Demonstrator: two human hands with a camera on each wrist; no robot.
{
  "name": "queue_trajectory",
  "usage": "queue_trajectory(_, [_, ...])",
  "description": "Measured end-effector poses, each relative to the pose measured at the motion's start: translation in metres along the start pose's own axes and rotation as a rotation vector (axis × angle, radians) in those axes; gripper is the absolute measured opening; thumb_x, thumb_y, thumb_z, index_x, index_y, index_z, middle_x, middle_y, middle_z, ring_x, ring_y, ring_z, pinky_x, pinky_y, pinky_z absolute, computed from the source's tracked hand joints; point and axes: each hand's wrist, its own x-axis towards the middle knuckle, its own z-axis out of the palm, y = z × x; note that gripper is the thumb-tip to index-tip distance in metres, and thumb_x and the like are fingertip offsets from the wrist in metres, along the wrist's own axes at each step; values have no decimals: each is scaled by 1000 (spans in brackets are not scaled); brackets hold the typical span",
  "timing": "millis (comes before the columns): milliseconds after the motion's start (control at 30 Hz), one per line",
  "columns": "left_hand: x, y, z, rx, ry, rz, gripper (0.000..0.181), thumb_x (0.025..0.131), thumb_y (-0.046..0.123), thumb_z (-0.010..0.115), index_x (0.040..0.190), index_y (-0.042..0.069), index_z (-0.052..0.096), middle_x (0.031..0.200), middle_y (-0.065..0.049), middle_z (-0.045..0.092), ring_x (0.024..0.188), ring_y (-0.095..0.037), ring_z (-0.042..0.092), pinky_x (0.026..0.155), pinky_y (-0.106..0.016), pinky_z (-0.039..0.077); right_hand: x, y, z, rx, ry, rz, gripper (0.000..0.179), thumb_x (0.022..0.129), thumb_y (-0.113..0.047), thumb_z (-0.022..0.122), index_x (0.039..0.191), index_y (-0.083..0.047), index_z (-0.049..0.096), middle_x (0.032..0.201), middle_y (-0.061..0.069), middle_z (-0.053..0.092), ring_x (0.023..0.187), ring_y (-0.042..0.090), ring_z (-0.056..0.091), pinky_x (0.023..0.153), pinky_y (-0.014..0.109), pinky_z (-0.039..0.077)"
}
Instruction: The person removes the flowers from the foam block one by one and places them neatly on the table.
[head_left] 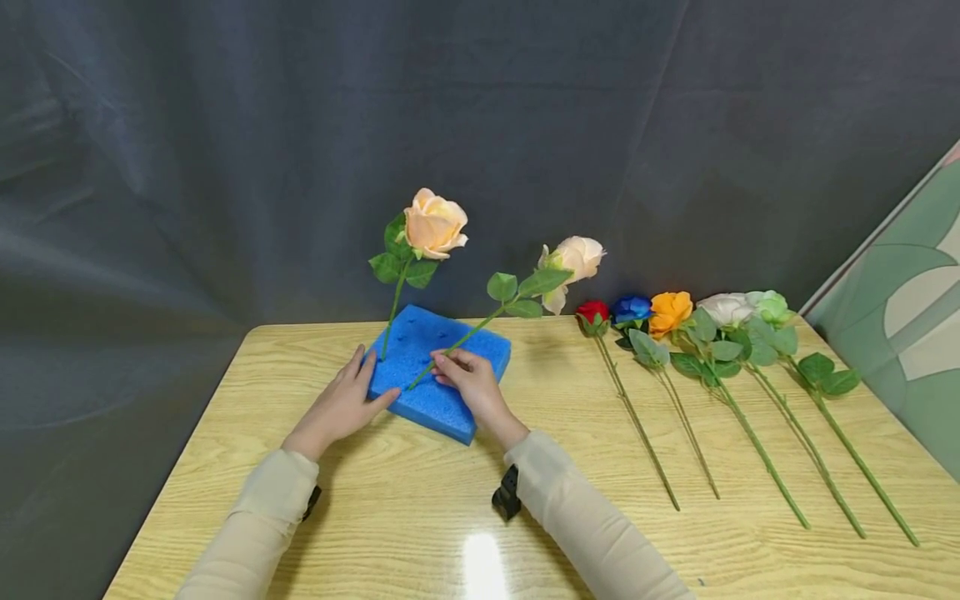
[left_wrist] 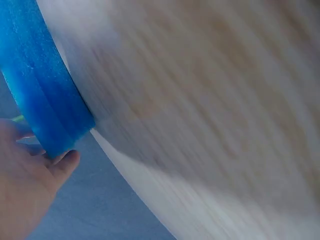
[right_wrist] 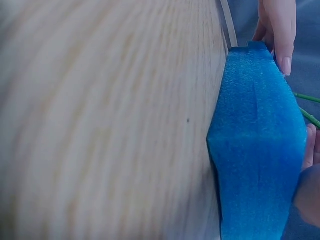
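Note:
A blue foam block (head_left: 420, 342) with small holes lies on the table. My left hand (head_left: 343, 406) holds its left corner, the thumb reaching over the top and the fingers along the side. From the block near that hand rises a peach artificial rose (head_left: 435, 225), its stem nearly upright. My right hand (head_left: 468, 381) pinches the green stem of a pale cream artificial rose (head_left: 577, 260) over the block. This stem slants up to the right, its lower end at the foam's top face. Whether the tip has entered the foam, I cannot tell.
Several artificial roses lie in a row on the right of the wooden table (head_left: 390, 517): red (head_left: 593, 312), blue (head_left: 632, 308), orange (head_left: 670, 313), white (head_left: 726, 309) and pale green (head_left: 770, 307). A dark curtain (head_left: 300, 150) hangs behind; a patterned panel (head_left: 907, 325) stands at right.

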Motion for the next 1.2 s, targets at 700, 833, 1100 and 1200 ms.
queue_trajectory(700, [-10, 0, 2, 84, -17, -26, 96, 92, 68, 38, 152, -3, 12, 161, -21, 7, 141, -46, 24, 111, -59, 30, 3, 2, -3, 12, -72, -17, 33, 99, -6, 49, 119, 18, 55, 131, 29, 55, 83, -2, 63, 77, 14, 54])
queue_trajectory(833, [-14, -1, 6, 87, 2, -16, 95, 93, 65, 41, 151, -5, 14, 160, -22, 10, 140, -46, 27, 111, -58, 32, 4, 5, -5, 3, -80, -33, 34, 99, -9, 49, 119, 18, 55, 130, 30, 55, 84, -2, 64, 78, 15, 54])
queue_trajectory(1100, [-23, 0, 8, 116, 37, 2, 91, 93, 59, 47, 149, -7, 19, 159, -24, 13, 137, -47, 32, 108, -57, 36, 6, 2, -11, 41, -82, -14, 33, 99, -7, 48, 123, 16, 53, 122, 34, 56, 81, 0, 64, 77, 15, 54])
queue_trajectory(1200, [-27, -1, 9, 123, 47, 8, 89, 94, 57, 48, 149, -8, 21, 158, -25, 14, 136, -47, 32, 107, -57, 37, 5, -2, -15, 29, -80, -9, 33, 99, -6, 49, 124, 14, 53, 109, 25, 63, 79, 1, 64, 75, 16, 55])
